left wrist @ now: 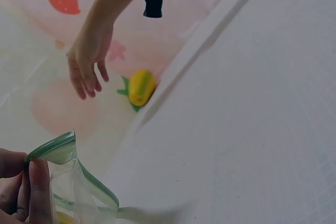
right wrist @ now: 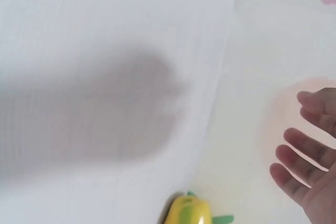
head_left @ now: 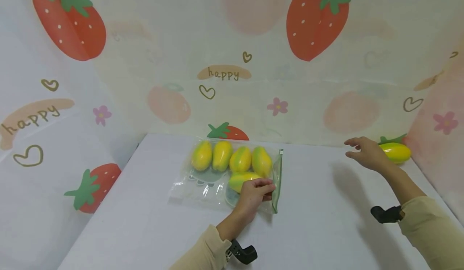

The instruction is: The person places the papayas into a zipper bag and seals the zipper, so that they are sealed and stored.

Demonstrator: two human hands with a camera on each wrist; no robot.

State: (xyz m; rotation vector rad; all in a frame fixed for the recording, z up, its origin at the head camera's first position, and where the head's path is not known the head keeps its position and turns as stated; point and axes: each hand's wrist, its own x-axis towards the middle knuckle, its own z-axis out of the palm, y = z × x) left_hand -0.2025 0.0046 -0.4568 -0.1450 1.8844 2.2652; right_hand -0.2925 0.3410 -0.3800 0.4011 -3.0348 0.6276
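Observation:
A clear zip bag with a green zip edge lies flat, holding several yellow mangoes with green streaks. My left hand pinches the bag near its mouth, beside the lowest mango. In the left wrist view the thumb and fingers grip the green-edged opening, whose sides stand apart. Raised over the table at the right, my right hand holds nothing and has its fingers spread. Another mango lies just beyond it, partly hidden by that hand.
The white table ends at a back wall of strawberry-printed cloth, with side walls left and right. The loose mango sits close to the right-hand back corner. Black wrist devices stick out from both sleeves.

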